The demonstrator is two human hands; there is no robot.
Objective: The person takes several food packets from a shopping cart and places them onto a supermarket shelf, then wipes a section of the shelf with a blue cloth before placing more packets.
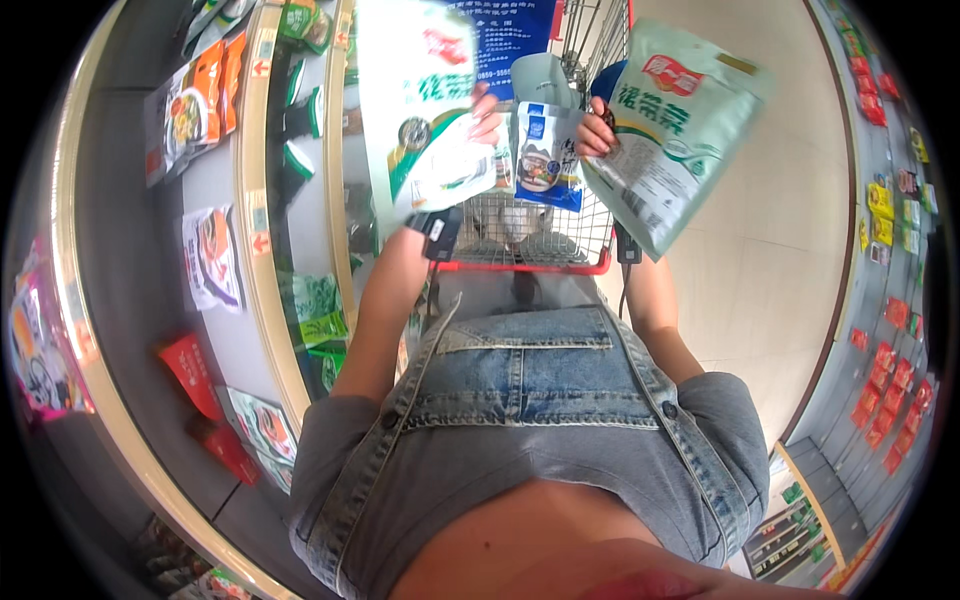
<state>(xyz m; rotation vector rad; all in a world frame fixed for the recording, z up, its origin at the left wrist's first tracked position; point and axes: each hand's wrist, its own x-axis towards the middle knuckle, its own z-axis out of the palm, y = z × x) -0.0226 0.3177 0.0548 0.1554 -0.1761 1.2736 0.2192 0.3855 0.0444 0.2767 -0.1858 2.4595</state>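
My left hand [484, 116] grips the right edge of a white and pale-green plastic food bag [431, 161], its fingers lying over the front. This bag looks washed out by glare. In my right hand [596, 133] is the left edge of a pale-green food bag [679, 127] with a red logo and printed writing, tilted to the right. Between the two hands, a blue and white food pouch [546, 159] stands upright at the wire shopping cart [525, 244]. Each wrist wears a small black device.
Shelves [255, 172] with packaged food run along my left, including an orange pouch [196, 105] and a white pouch [212, 259]. A blue sign with writing [514, 45] is fixed to the cart. Tiled floor [765, 202] lies to the right, before a rack of red packets [885, 405].
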